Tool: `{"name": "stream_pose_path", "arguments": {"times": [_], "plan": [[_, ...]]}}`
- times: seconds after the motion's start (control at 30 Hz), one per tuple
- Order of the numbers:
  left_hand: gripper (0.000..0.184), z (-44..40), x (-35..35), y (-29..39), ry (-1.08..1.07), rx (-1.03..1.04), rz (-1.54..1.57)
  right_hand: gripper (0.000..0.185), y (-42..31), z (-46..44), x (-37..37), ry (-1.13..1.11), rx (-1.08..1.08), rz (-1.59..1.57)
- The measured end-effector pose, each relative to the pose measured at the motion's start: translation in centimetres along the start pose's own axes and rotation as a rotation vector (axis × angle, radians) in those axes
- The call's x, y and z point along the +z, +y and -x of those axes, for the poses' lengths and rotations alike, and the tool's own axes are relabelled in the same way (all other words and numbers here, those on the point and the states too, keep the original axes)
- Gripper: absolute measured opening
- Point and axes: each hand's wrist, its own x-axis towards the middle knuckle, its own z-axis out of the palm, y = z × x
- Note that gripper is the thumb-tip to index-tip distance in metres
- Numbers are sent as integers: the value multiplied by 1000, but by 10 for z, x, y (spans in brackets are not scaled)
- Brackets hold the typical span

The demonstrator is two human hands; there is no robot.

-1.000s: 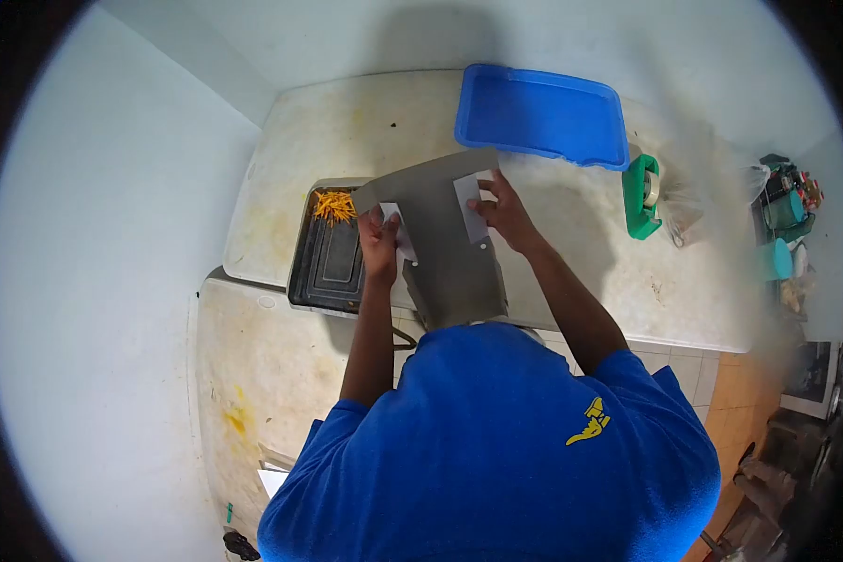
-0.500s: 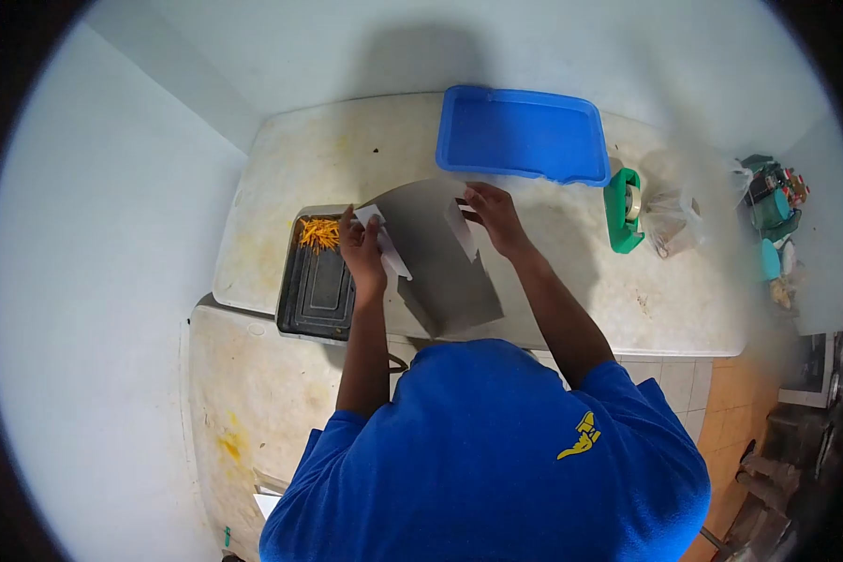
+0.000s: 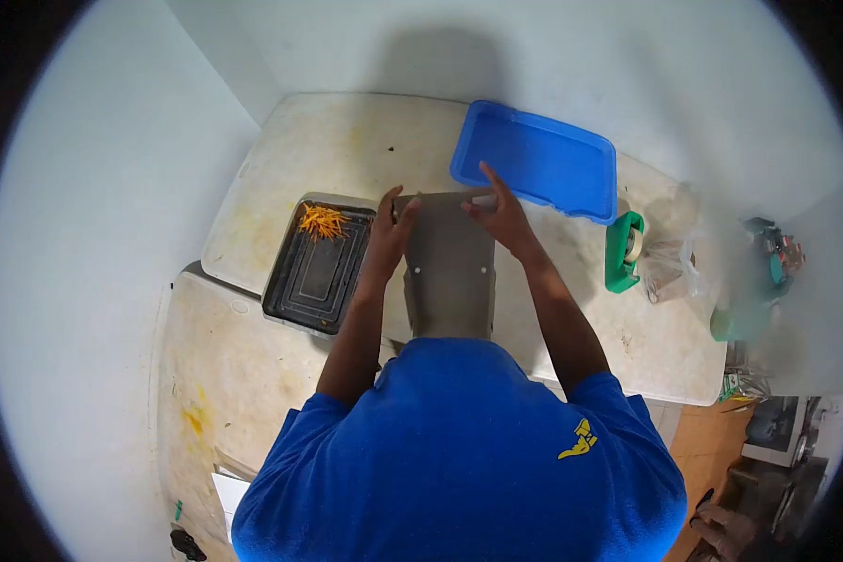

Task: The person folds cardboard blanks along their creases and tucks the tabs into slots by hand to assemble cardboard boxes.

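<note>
A grey folded sheet (image 3: 450,248), stiff like card, stands between my hands, with two small white dots lower on its face. At its upper left corner my left hand (image 3: 387,239) grips the edge, thumb and index finger apart around it. My right hand (image 3: 508,225) pinches the upper right corner near a pale flap, its index finger pointing up. The sheet's lower end runs out of sight behind the blue shirt. Left of it lies a black tray (image 3: 318,281) with thin orange shreds (image 3: 323,223) at its far end.
A blue tray (image 3: 543,169) lies at the back of the white table (image 3: 253,197). To the right stand a green tape dispenser (image 3: 618,253) and a clear plastic bag (image 3: 670,272). A nearer table (image 3: 244,375) has yellow stains. Walls close in the left and back.
The sheet has turned from a slanted, curved position to face me squarely, and its white dots now show. The large white flaps at my hands are mostly gone from sight. The view has shifted slightly.
</note>
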Motion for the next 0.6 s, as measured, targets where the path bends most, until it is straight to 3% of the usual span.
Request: {"name": "stream_pose_path", "arguments": {"times": [0.07,0.2,0.27,0.3,0.33,0.37,0.4,0.43,0.5,0.57,0.6], "plan": [[32,-3,6,-6,67,134,-310,60,-19,3,-9,-60,-57,34],[30,-22,-26,0,-413,117,-272,58,6,-1,-31,-273,-267,212],[34,-37,-42,-9,-689,164,-289,52,-5,-7,-59,-543,-151,114],[35,-38,-43,-8,-753,32,-240,49,-7,-7,-67,-682,-86,54],[36,-41,-44,-3,-812,-104,-193,42,-3,-9,-68,-645,-177,71],[37,-46,-44,0,-863,-235,-147,41,-1,-13,-69,-709,16,86],[34,-54,-41,-2,-910,-125,-241,40,-7,-20,-73,-768,205,103],[34,-65,-35,-10,-946,-143,-228,39,-8,-28,-74,-822,391,120],[33,-86,-16,-40,-1021,-176,-206,37,23,-44,-68,-864,491,-1],[34,-96,12,-71,-930,-254,-351,38,63,-55,-53,-825,627,-18],[35,-98,28,-89,-883,-286,-425,39,84,-54,-42,-893,487,237]]}}
